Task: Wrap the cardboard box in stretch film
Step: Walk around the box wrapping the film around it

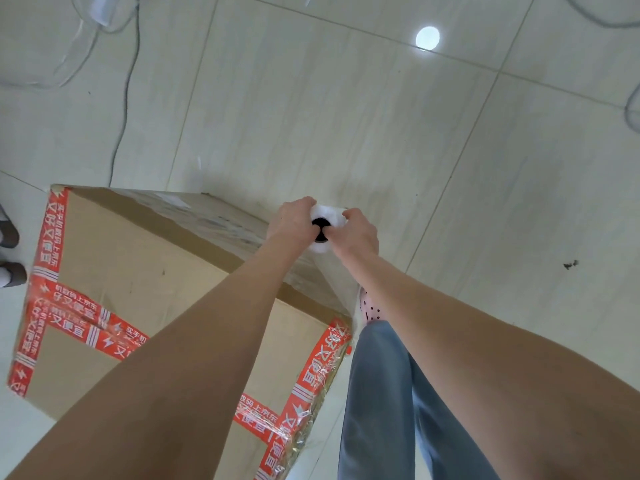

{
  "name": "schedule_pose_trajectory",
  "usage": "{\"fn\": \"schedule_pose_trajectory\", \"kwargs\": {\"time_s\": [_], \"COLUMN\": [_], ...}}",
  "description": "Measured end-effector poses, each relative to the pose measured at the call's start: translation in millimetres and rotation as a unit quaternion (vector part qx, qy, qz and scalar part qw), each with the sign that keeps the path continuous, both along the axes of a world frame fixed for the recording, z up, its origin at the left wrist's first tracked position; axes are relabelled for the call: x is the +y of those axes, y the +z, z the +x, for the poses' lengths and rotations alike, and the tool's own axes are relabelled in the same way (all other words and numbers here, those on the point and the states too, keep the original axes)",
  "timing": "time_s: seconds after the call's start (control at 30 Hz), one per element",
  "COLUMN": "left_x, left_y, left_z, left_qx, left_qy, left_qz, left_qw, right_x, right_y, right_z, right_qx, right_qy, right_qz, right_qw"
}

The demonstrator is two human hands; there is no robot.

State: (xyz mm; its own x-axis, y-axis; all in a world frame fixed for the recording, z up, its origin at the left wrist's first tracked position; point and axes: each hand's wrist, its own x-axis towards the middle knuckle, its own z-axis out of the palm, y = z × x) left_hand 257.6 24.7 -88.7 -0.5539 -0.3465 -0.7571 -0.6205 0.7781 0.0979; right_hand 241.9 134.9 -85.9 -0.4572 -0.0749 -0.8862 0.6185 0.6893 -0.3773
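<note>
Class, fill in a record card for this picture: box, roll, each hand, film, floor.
box: cardboard box, sealed with red tape
roll: stretch film roll, at the box's far corner
left hand: grips the roll
right hand: grips the roll
film: clear film runs from the roll down to the box's right edge
floor: tiled floor, cables lying at far left

I wear light blue jeans (377, 393), just right of the cardboard box (138, 271). Beside the box's right edge, my pink slipper (369, 306) has black dots. My left forearm (207, 341) and right forearm (450, 323) are bare.
</note>
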Motion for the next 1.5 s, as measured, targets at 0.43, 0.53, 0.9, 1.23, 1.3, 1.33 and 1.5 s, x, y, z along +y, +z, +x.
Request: {"fn": "schedule_pose_trajectory", "kwargs": {"time_s": [0.43, 0.53, 0.9, 1.23, 1.3, 1.33, 1.5], "left_x": [-34.4, -43.4, -62.8, -81.6, -89.6, -94.4, -115.2], "left_y": [-5.8, -7.7, -4.0, -3.9, -3.5, -4.0, -3.0], "left_z": [-16.5, -16.6, -41.7, -58.4, -59.4, -59.0, -51.8], "left_qx": [0.061, 0.055, 0.046, 0.038, 0.034, 0.033, 0.033], "left_qy": [0.157, 0.225, 0.082, 0.226, 0.262, 0.281, 0.377], "left_qz": [-0.012, 0.005, 0.006, -0.011, -0.011, -0.011, -0.005], "left_qw": [0.986, 0.973, 0.996, 0.973, 0.964, 0.959, 0.926], "right_x": [-34.8, -43.3, -68.6, -92.4, -102.5, -108.4, -136.4], "right_y": [-2.5, -1.1, -0.9, -4.7, -5.5, -5.6, -3.8], "right_z": [-26.9, -32.7, -57.2, -95.8, -98.7, -99.3, -104.3], "right_qx": [0.045, 0.010, 0.043, 0.001, 0.001, 0.003, 0.009], "right_qy": [-0.027, -0.007, 0.084, 0.160, 0.172, 0.171, 0.219], "right_qz": [-0.047, -0.029, -0.041, -0.040, -0.041, -0.043, -0.055], "right_qw": [0.998, 0.999, 0.995, 0.986, 0.984, 0.984, 0.974]}}
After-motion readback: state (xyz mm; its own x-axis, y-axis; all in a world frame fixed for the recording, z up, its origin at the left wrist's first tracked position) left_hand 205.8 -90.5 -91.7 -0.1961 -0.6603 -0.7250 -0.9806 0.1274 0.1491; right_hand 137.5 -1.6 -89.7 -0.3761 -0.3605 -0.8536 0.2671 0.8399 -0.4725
